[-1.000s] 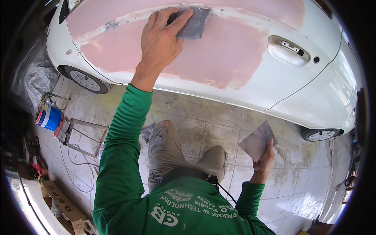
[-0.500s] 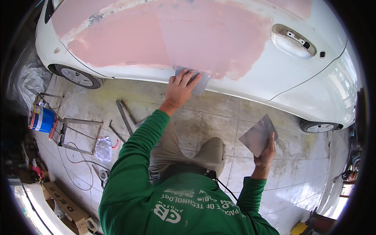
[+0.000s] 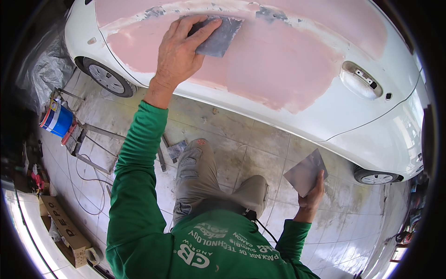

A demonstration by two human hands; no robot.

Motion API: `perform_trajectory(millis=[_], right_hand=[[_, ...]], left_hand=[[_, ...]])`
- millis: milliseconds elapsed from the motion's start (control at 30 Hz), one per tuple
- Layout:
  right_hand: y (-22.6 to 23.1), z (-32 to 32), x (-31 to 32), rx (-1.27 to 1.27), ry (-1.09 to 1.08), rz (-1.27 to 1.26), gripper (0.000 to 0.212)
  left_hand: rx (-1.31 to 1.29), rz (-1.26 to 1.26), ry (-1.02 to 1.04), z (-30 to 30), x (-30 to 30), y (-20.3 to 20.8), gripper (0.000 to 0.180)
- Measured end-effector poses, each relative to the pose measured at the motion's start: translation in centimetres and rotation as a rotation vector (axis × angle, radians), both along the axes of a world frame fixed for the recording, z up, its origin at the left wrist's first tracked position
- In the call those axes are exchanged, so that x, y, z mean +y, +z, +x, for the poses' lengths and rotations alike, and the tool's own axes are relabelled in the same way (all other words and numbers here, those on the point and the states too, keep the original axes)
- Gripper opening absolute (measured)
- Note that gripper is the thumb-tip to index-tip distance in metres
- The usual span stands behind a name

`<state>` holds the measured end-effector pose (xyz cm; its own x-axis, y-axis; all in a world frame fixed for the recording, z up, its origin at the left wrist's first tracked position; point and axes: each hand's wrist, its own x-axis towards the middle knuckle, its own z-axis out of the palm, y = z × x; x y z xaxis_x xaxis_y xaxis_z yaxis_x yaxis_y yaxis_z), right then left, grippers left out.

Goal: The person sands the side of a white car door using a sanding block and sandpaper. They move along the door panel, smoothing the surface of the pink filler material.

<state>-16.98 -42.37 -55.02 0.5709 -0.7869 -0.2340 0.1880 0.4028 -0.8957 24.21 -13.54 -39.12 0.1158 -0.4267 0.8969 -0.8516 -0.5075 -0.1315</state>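
My left hand (image 3: 180, 53) grips a thin dark grey putty spreader (image 3: 222, 38), its fingers over the plate's left part. The spreader lies against the upper part of a pink filler patch (image 3: 288, 69) on the white car's side (image 3: 304, 122). Pale filler shows along the spreader's top edge. Low on the right, away from the car, my right hand (image 3: 315, 193) holds a second flat, brownish-grey square plate (image 3: 304, 174) by its right edge. Its thumb is on the plate's face; the other fingers are mostly hidden.
A recessed door handle (image 3: 362, 80) sits right of the patch. On the tiled floor at left stand a metal frame (image 3: 100, 132) and a blue can (image 3: 59, 122), with a thin cable (image 3: 76, 195) nearby. A cardboard box (image 3: 65, 230) lies lower left.
My left hand has moved up and left with the spreader, from the door's lower edge to the upper pink area. The right hand and its plate stay nearly in place. The view has shifted.
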Motion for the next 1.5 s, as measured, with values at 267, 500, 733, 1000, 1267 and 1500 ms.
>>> perform_trajectory(millis=[267, 500, 733, 1000, 1267, 1500], right_hand=[[-0.1, 1.3, 0.7, 0.023, 0.018, 0.012, 0.054], [0.0, 1.5, 0.7, 0.033, 0.041, -0.004, 0.054], [1.6, 1.3, 1.5, 0.092, 0.039, -0.024, 0.054], [0.8, 1.6, 2.3, 0.035, -0.002, 0.012, 0.054], [1.5, 2.8, 3.2, 0.013, 0.099, -0.026, 0.054], [0.4, 1.8, 2.1, 0.047, 0.074, 0.017, 0.053]], left_hand=[[-0.019, 0.042, 0.068, 1.4, -1.7, -4.5, 0.075], [0.003, 0.048, 0.076, 1.4, -3.5, -21.3, 0.065], [0.275, 0.207, 0.048, -1.2, -2.5, -29.1, 0.062], [0.205, -0.028, -0.027, -2.1, 0.8, -7.3, 0.076], [0.052, -0.036, -0.008, 1.7, -0.5, 1.1, 0.076], [0.090, 0.047, 0.000, -1.7, -3.9, -7.0, 0.075]])
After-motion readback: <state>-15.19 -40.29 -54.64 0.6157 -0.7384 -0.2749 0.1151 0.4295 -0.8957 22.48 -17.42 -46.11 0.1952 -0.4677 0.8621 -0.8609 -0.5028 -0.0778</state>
